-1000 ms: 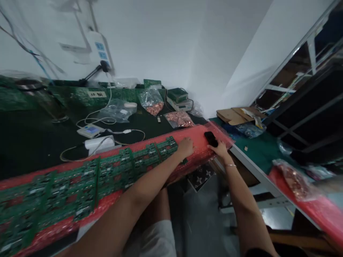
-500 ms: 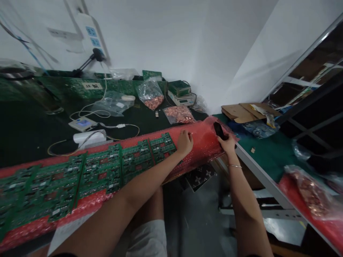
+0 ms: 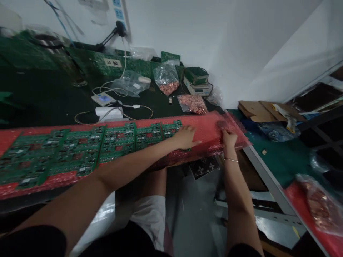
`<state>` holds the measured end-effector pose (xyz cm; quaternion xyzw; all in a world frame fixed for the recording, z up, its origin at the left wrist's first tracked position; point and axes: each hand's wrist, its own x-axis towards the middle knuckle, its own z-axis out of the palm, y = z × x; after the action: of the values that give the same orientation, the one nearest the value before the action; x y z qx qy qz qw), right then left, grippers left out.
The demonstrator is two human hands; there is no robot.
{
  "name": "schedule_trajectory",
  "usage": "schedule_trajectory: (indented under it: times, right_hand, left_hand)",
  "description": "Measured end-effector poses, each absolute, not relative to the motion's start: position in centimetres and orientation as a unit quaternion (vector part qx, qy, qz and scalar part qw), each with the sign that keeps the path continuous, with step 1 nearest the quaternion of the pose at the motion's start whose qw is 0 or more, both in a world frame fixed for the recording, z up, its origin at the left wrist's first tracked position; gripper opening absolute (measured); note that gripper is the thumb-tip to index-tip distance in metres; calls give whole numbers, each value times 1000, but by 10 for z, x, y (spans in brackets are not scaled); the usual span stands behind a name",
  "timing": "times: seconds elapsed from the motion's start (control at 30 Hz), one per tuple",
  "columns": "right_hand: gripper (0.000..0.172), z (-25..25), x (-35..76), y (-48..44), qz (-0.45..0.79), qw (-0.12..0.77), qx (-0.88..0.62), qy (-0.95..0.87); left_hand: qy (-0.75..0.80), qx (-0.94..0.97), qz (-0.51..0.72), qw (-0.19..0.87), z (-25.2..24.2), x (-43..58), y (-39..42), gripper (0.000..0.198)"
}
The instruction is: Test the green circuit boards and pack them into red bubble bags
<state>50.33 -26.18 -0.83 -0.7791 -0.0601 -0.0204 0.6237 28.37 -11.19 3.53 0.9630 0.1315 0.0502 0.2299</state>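
Red bubble wrap (image 3: 207, 128) is spread along the bench's front edge. Several green circuit boards (image 3: 119, 142) with mounted parts lie in a row on its left portion. My left hand (image 3: 185, 137) rests flat on the wrap by the right end of the row, fingers spread, holding nothing. Toward the wrap's right end, my right hand (image 3: 229, 138) is closed on a dark flat object (image 3: 222, 125). That object is smeared by motion and looks reddish, so its kind cannot be made out.
Behind the wrap lie bags of copper-coloured parts (image 3: 193, 103), a scale (image 3: 198, 89) with a green block on top, and a small device (image 3: 103, 99) with cables. Flat cardboard (image 3: 262, 112) sits on the right bench, near another bag of copper-coloured parts (image 3: 320, 207).
My left hand has opened from curled fingers to lie flat. The dark object in my right hand, sharp and black before, is now blurred. The camera view has shifted.
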Motion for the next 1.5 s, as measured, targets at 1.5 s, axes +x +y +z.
schedule_trajectory:
  times: [1.5]
  right_hand:
    - [50,-1,490,-294,-137,492,-817,-267]
  left_hand:
    - [197,966,1,168,19,340,-115,127]
